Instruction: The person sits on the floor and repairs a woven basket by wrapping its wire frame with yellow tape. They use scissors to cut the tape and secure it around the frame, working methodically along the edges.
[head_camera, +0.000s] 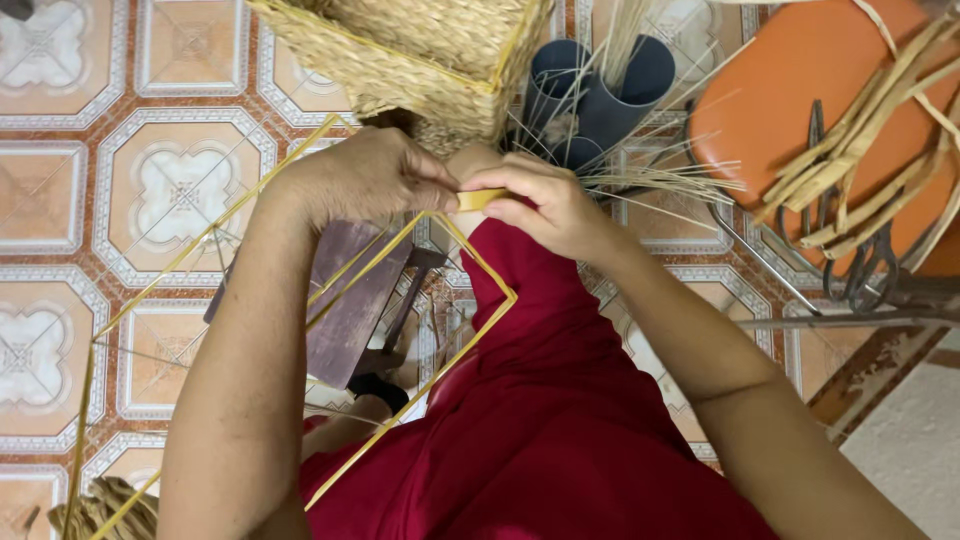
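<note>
Head view, only cam. Centre of frame, just above middle: left hand (365, 180) and right hand (545, 205) meet fingertip to fingertip over a flat yellow strip (478, 199). Both are pinched closed on it, thumb against fingers, left at its left end, right at its right end. The strip sits at the top corner of a thin yellow wire frame (470, 335) that runs down-left across the red-clad lap (540, 430).

Top centre: a woven basket (410, 50), its lower edge just above the hands; can't tell if it touches them. Right of it, dark grey tubes (600, 90) holding loose straw stalks (650, 180). Upper right: orange stool (800, 110) w/ dried fibre strips (880, 150) and black scissors (850, 250) on it. Left of the lap, a small dark wooden stool (350, 300) on patterned floor tiles (180, 190).

Risks, as I judge: the strip is narrow and held only by fingertips, so it could slip or unwind if either pinch eases. A hard bend might crack dry fibre. Frame is springy and could shift off the lap.
</note>
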